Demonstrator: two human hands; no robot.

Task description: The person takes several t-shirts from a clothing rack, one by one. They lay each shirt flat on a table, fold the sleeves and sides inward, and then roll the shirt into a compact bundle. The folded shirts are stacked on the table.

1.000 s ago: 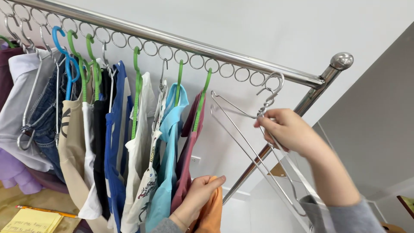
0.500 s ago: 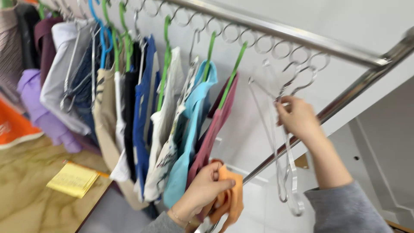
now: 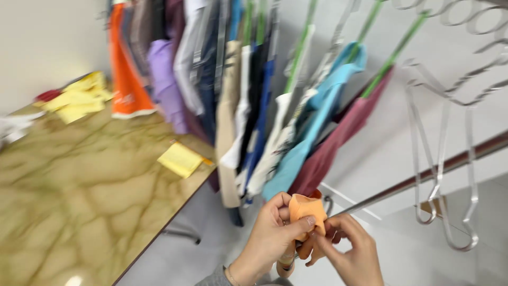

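Observation:
My left hand (image 3: pixel 270 233) pinches a small orange cloth (image 3: pixel 308 209) low in the view, thumb on its front. My right hand (image 3: pixel 346 249) has come beside it, its fingers touching the underside of the same cloth. Just above hang the hems of a maroon garment (image 3: pixel 330 151) and a light blue garment (image 3: pixel 307 143) on green hangers. Empty metal hangers (image 3: pixel 442 159) dangle from the rail's rings to the right, away from both hands. The picture is motion-blurred.
A row of hanging clothes (image 3: pixel 211 74) fills the top middle: white, navy, purple and orange pieces. A marble-patterned table (image 3: pixel 79 196) lies to the left with yellow note pads (image 3: pixel 181 159) on it. A slanted metal bar (image 3: pixel 423 177) crosses at right before a white wall.
My right hand let go of the metal hangers and dropped down to the orange cloth beside my left hand. The view swung down and left, revealing more of the table.

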